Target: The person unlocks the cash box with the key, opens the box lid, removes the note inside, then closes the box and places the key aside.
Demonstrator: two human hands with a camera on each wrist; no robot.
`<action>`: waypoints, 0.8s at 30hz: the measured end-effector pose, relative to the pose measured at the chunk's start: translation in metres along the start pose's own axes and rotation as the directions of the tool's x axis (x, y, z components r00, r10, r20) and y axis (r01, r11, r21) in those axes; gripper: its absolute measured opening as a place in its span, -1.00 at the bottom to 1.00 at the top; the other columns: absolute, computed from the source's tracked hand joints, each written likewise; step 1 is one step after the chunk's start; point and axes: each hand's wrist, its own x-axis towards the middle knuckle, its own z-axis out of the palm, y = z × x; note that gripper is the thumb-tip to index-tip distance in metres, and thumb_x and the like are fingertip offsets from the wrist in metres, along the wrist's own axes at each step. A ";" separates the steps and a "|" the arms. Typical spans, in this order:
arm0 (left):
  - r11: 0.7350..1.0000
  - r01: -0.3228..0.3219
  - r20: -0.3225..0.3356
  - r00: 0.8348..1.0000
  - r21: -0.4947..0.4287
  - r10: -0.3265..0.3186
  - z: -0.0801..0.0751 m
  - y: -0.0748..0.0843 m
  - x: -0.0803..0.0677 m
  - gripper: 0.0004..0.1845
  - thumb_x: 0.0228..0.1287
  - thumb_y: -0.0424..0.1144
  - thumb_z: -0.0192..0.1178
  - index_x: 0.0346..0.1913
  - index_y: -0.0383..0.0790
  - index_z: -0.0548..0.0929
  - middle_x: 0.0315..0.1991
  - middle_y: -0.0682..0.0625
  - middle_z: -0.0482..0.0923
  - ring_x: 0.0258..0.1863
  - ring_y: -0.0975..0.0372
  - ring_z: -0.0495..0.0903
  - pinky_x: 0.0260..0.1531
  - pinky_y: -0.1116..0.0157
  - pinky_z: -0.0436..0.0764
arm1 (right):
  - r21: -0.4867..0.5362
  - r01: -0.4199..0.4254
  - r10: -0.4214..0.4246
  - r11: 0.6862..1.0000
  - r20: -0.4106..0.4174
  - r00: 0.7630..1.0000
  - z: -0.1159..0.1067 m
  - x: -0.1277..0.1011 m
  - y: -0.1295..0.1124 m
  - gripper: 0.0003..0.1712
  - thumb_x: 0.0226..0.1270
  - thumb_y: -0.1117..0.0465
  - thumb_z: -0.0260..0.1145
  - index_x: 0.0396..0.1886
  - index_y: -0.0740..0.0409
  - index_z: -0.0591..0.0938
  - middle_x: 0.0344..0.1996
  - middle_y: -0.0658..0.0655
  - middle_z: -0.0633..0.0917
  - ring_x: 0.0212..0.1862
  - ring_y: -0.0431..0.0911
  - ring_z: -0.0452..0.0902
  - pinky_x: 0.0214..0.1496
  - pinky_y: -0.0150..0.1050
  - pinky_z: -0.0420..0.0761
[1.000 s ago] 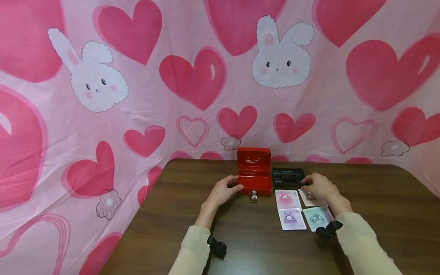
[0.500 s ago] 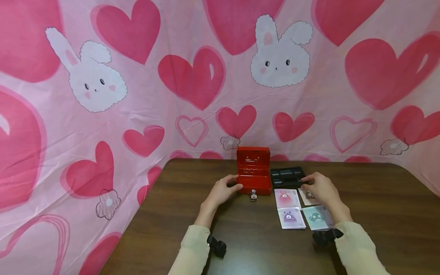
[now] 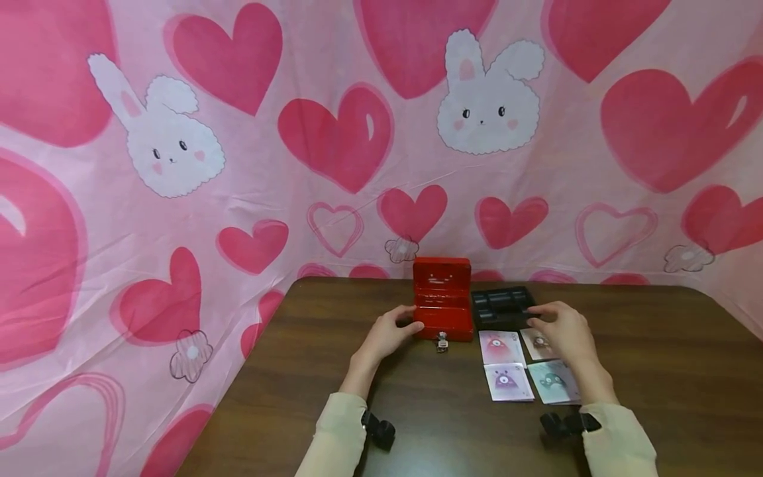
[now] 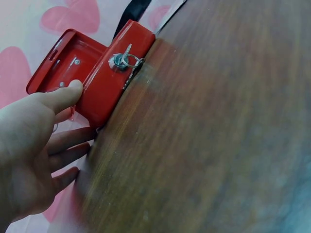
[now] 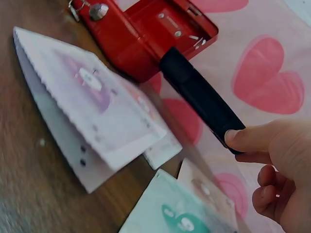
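Observation:
A red cash box (image 3: 447, 330) stands with its lid raised against the back. My left hand (image 3: 384, 336) holds its left front corner, the thumb (image 4: 73, 92) on the front rim and the other fingers along the side. A key on a ring (image 4: 127, 60) sits in the lock on the box's front. Right of the box is a black compartment tray (image 3: 499, 308). My right hand (image 3: 566, 334) pinches the tray's right edge between thumb and forefinger; in the right wrist view the tray (image 5: 201, 97) appears edge-on, raised over the tabletop.
Folded paper notes with cartoon monsters lie in front of the tray: a pink one (image 3: 493, 344), a purple one (image 3: 505, 383), a green one (image 3: 550, 381) and a brown one (image 3: 534, 341), partly behind my right hand. A heart-patterned pink cloth (image 3: 334, 146) hangs behind the wooden table (image 3: 453, 437).
My right hand has lifted and tilted the tray, shifting it slightly to the right. The left hand has stayed at the cash box's corner.

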 end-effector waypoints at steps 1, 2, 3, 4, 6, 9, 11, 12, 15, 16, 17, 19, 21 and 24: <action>1.000 0.002 0.002 1.000 0.001 -0.002 0.000 0.000 -0.001 -0.48 0.30 0.12 0.26 0.29 0.14 0.55 0.25 0.05 0.57 0.27 0.10 0.50 0.29 -0.14 0.43 | -0.002 0.007 -0.007 1.000 -0.008 1.000 -0.001 -0.001 -0.001 -0.68 0.29 0.21 0.37 0.00 0.25 0.72 0.07 0.40 0.62 0.16 0.40 0.45 0.10 0.33 0.43; 1.000 0.005 0.004 1.000 -0.001 -0.005 0.001 0.001 -0.001 -0.48 0.30 0.12 0.26 0.30 0.13 0.55 0.26 0.04 0.57 0.28 0.09 0.50 0.29 -0.14 0.43 | -0.003 0.012 -0.012 1.000 -0.015 1.000 -0.002 -0.002 -0.002 -0.68 0.29 0.21 0.37 0.00 0.24 0.72 0.06 0.39 0.63 0.15 0.40 0.45 0.09 0.32 0.44; 1.000 0.007 0.005 1.000 -0.006 -0.007 0.001 0.002 -0.002 -0.48 0.31 0.12 0.26 0.30 0.13 0.55 0.26 0.04 0.57 0.28 0.09 0.50 0.30 -0.14 0.43 | -0.006 0.018 -0.018 1.000 -0.021 1.000 -0.003 -0.002 -0.003 -0.69 0.29 0.21 0.38 -0.01 0.24 0.73 0.06 0.39 0.63 0.15 0.40 0.46 0.08 0.31 0.45; 1.000 0.008 0.004 1.000 -0.006 -0.008 0.001 0.002 -0.002 -0.48 0.31 0.12 0.26 0.30 0.13 0.55 0.26 0.04 0.57 0.28 0.09 0.50 0.29 -0.14 0.43 | -0.011 0.027 -0.027 1.000 -0.027 0.999 -0.004 -0.002 -0.004 -0.69 0.28 0.21 0.39 -0.01 0.23 0.73 0.04 0.38 0.64 0.14 0.40 0.47 0.06 0.31 0.46; 1.000 0.009 0.004 1.000 -0.006 -0.009 0.001 0.002 -0.002 -0.48 0.30 0.13 0.26 0.30 0.14 0.55 0.27 0.04 0.56 0.28 0.09 0.50 0.29 -0.15 0.43 | -0.020 0.035 -0.036 0.999 -0.034 0.999 -0.006 -0.003 -0.007 -0.69 0.28 0.20 0.39 -0.02 0.23 0.73 0.03 0.38 0.65 0.12 0.40 0.47 0.04 0.31 0.46; 1.000 0.008 0.005 1.000 0.001 -0.008 -0.001 0.002 -0.002 -0.47 0.30 0.13 0.26 0.30 0.13 0.55 0.27 0.04 0.56 0.28 0.09 0.49 0.29 -0.14 0.44 | -0.031 0.051 -0.052 0.998 -0.040 0.998 -0.010 -0.004 -0.011 -0.69 0.27 0.20 0.40 -0.02 0.22 0.74 0.01 0.36 0.66 0.11 0.40 0.49 0.02 0.30 0.47; 1.000 0.003 0.001 1.000 0.012 -0.003 -0.003 0.001 -0.001 -0.46 0.30 0.14 0.26 0.31 0.12 0.55 0.27 0.04 0.56 0.28 0.09 0.50 0.28 -0.13 0.45 | -0.031 0.063 -0.065 0.998 -0.040 0.997 -0.011 -0.003 -0.015 -0.69 0.26 0.19 0.40 -0.03 0.21 0.74 0.00 0.34 0.67 0.10 0.39 0.49 0.02 0.30 0.47; 1.000 0.000 -0.002 1.000 0.014 0.000 -0.004 0.000 -0.001 -0.46 0.30 0.14 0.26 0.31 0.11 0.54 0.27 0.04 0.56 0.28 0.09 0.50 0.28 -0.13 0.45 | -0.029 0.073 -0.074 0.997 -0.041 0.996 -0.011 -0.002 -0.016 -0.69 0.26 0.19 0.40 -0.03 0.20 0.74 0.00 0.34 0.67 0.09 0.38 0.50 0.02 0.29 0.48; 1.000 -0.005 -0.011 1.000 0.024 0.005 -0.007 -0.001 -0.001 -0.46 0.30 0.14 0.26 0.30 0.10 0.55 0.25 0.04 0.58 0.26 0.09 0.51 0.27 -0.11 0.46 | -0.016 0.099 -0.100 0.995 -0.036 0.994 -0.012 -0.001 -0.021 -0.69 0.26 0.18 0.40 -0.03 0.20 0.75 -0.02 0.32 0.68 0.09 0.35 0.51 0.03 0.28 0.48; 1.000 -0.005 -0.014 1.000 0.030 0.006 -0.007 -0.001 -0.001 -0.46 0.30 0.14 0.26 0.30 0.10 0.55 0.25 0.04 0.58 0.26 0.10 0.51 0.28 -0.10 0.46 | -0.009 0.105 -0.105 0.994 -0.031 0.994 -0.011 -0.001 -0.022 -0.69 0.27 0.17 0.40 -0.03 0.20 0.74 -0.02 0.32 0.68 0.09 0.34 0.51 0.04 0.28 0.48; 0.999 -0.007 -0.014 1.000 0.033 0.008 -0.007 -0.001 0.000 -0.46 0.30 0.13 0.26 0.30 0.09 0.55 0.24 0.03 0.58 0.26 0.09 0.52 0.28 -0.10 0.46 | -0.005 0.112 -0.112 0.994 -0.026 0.993 -0.011 -0.001 -0.023 -0.69 0.27 0.16 0.40 -0.03 0.20 0.74 -0.03 0.32 0.69 0.09 0.33 0.52 0.05 0.28 0.48; 0.999 -0.013 -0.008 1.000 0.043 0.014 -0.006 -0.001 0.000 -0.46 0.30 0.14 0.26 0.30 0.10 0.55 0.24 0.02 0.59 0.26 0.09 0.52 0.28 -0.10 0.46 | 0.002 0.117 -0.117 0.993 -0.014 0.993 -0.012 -0.002 -0.025 -0.68 0.28 0.15 0.39 -0.03 0.20 0.74 -0.04 0.31 0.69 0.08 0.30 0.52 0.05 0.27 0.48; 0.999 -0.016 -0.005 1.000 0.049 0.016 -0.003 -0.001 0.000 -0.46 0.30 0.15 0.25 0.30 0.12 0.55 0.24 0.02 0.59 0.25 0.09 0.53 0.27 -0.10 0.47 | 0.009 0.123 -0.123 0.992 0.003 0.992 -0.011 -0.003 -0.027 -0.67 0.29 0.13 0.39 -0.02 0.20 0.74 -0.04 0.30 0.69 0.06 0.28 0.53 0.05 0.26 0.49; 0.999 -0.014 0.002 1.000 0.039 0.013 -0.002 0.000 -0.002 -0.46 0.31 0.15 0.24 0.32 0.12 0.54 0.25 0.02 0.58 0.26 0.09 0.52 0.27 -0.11 0.47 | 0.019 0.130 -0.130 0.991 0.028 0.991 -0.007 -0.004 -0.033 -0.67 0.29 0.12 0.40 -0.02 0.18 0.74 -0.06 0.27 0.69 0.04 0.22 0.55 0.03 0.21 0.52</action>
